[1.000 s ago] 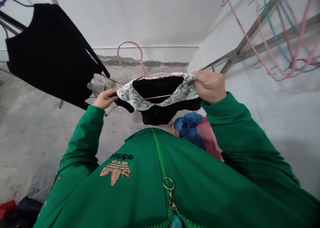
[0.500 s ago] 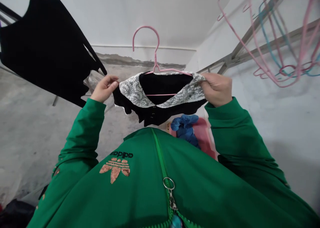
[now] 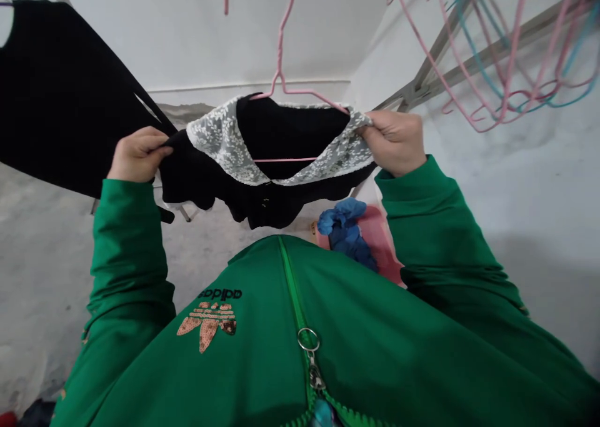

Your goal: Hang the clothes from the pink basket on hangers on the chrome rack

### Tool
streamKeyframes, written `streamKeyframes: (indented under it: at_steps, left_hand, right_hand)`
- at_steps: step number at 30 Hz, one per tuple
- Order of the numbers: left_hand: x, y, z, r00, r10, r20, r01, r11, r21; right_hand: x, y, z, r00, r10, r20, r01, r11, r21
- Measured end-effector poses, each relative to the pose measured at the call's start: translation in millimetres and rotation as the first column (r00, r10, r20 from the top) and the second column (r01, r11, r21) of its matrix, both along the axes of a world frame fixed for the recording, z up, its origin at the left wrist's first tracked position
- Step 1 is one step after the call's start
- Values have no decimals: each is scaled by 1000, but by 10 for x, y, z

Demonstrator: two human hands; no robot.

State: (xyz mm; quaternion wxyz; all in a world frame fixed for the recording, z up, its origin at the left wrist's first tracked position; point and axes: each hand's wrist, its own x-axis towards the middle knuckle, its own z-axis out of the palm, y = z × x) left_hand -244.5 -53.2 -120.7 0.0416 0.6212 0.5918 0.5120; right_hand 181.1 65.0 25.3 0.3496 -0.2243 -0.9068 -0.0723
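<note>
A black blouse [image 3: 281, 203] with a white lace collar [image 3: 220, 140] hangs on a pink hanger [image 3: 280, 52]. The hanger's hook runs up past the top edge of the view, and its lower bar shows inside the neckline. My left hand [image 3: 137, 154] pinches the black cloth at the left shoulder, out beyond the collar. At the other side, my right hand [image 3: 396, 140] is closed on the right end of the lace collar. Between both hands the blouse is stretched wide in front of my chest.
At the left hangs a large black garment [image 3: 60, 95]. Several pink and blue hangers [image 3: 506, 95] hang at upper right beside a metal rack [image 3: 417, 89]. A pink basin [image 3: 379, 239] with blue cloth [image 3: 349, 227] stands below, near the white wall [image 3: 539, 208].
My left hand has moved outward to the left and now pinches the black shoulder cloth. The blouse is spread wider and sits higher in view; the hanger's hook has gone partly out of frame.
</note>
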Motion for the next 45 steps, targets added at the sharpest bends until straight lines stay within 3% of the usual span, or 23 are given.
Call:
streamKeyframes:
  at_steps: [6,10,15,18,20,23,27,33,38,45]
  left_hand:
    - [-146,-171,29,994,8,108,2,995,-95]
    - [-154,-189,83,992,-50,-120,45,998,-49]
    - [308,-33,314,955,-126,-269,158,982,101]
    - [694,132,438,945,-269,-189,286,955,72]
    - [877,236,483,947,-301,-115,307,951,37]
    - [992,366,484,969,-237,-68,240,970,34]
    - [980,466,414,986,-150,-72,161,970,182]
    - [1224,332,353,971,103,-217,-9,917,398]
    - [1593,361,428,903,52,-427,107,935,339]
    - [1592,495,475,807,147,-572,83,930,357]
  right_hand:
    - [-34,-43,37,1000,-14,9,14,1000,-20]
    - [-79,-63,39,999,18,27,-16,999,-51]
    - [-139,-37,18,997,71,39,-68,994,-80]
    - [-145,-17,18,995,78,62,-71,991,-113]
    - [-140,-10,25,994,80,71,-70,989,-127]
    - [-128,-15,37,994,88,63,-81,991,-111]
    - [-103,-40,37,995,93,40,-91,994,-55]
    - [-66,-44,14,998,60,35,-59,998,-17]
    - [-98,-53,11,999,4,43,-1,997,-73]
    - [-159,-73,-18,998,21,-56,-23,999,-34]
